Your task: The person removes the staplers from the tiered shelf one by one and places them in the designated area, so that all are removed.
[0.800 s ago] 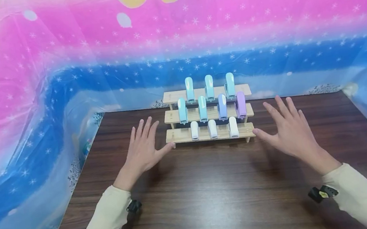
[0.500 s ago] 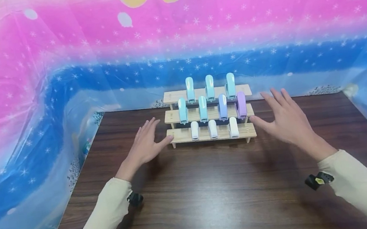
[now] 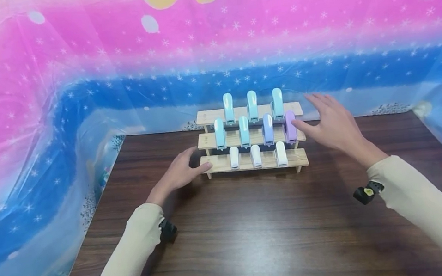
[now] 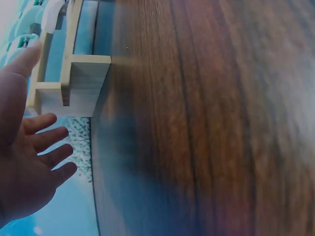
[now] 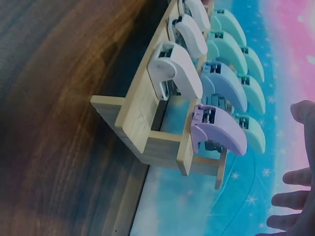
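A three-tier wooden rack (image 3: 245, 160) bears several small staplers. On the bottom shelf stand white ones, such as the right-hand white stapler (image 3: 281, 153). The middle shelf carries two mint staplers, a periwinkle stapler (image 3: 267, 128) and, at its right end, a purple stapler (image 3: 290, 129). Mint staplers line the top, among them the rightmost mint stapler (image 3: 277, 101). My left hand (image 3: 181, 170) is at the rack's left end, thumb overlapping the bottom shelf, fingers loosely bent. My right hand (image 3: 334, 124) is spread; its thumb overlaps the purple stapler in the head view, but the right wrist view shows them apart.
The rack stands near the back edge of a dark wood-grain table (image 3: 251, 236). A pink and blue patterned cloth (image 3: 209, 46) hangs behind and along the sides. A black wrist strap (image 3: 168, 230) is on the left sleeve, with another black strap (image 3: 368, 192) on the right.
Both hands have moved forward and inward toward the rack's ends, the right one rising to the level of the upper shelves. Rack and staplers have stayed in place.
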Motion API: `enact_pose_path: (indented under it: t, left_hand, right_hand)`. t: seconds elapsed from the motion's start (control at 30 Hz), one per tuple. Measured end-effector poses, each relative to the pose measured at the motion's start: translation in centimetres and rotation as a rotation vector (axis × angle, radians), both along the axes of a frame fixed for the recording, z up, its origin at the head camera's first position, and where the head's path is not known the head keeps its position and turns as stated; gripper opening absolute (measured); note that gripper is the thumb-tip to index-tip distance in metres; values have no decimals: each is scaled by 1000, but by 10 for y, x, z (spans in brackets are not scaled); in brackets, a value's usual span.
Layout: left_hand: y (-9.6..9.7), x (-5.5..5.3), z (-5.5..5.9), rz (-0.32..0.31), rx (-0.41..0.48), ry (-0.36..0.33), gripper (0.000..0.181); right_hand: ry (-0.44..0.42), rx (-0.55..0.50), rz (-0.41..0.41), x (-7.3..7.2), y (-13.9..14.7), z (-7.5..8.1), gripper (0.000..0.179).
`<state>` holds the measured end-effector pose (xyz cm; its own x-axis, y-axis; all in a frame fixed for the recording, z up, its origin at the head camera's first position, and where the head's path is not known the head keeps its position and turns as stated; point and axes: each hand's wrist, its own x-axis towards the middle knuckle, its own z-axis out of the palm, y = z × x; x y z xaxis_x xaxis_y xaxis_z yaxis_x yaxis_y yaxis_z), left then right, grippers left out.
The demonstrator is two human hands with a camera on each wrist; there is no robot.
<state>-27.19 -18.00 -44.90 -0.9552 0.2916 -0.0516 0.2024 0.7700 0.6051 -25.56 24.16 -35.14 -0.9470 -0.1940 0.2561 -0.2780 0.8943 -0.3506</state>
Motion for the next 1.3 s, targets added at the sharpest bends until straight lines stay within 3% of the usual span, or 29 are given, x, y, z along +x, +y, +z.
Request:
enact_pose_path:
  t: [0.5, 0.73, 1.3]
  left_hand:
    - [-1, -2, -8, -33, 89, -56, 75]
    - [0, -5, -10, -39, 100, -55, 72]
    - [5, -5, -10, -14, 113, -69, 70]
  right_hand:
    - [27, -177, 28, -40, -26, -7, 71]
    - [13, -230, 20, -54, -33, -16, 76]
    - [-56, -404, -61, -71, -43, -31, 73]
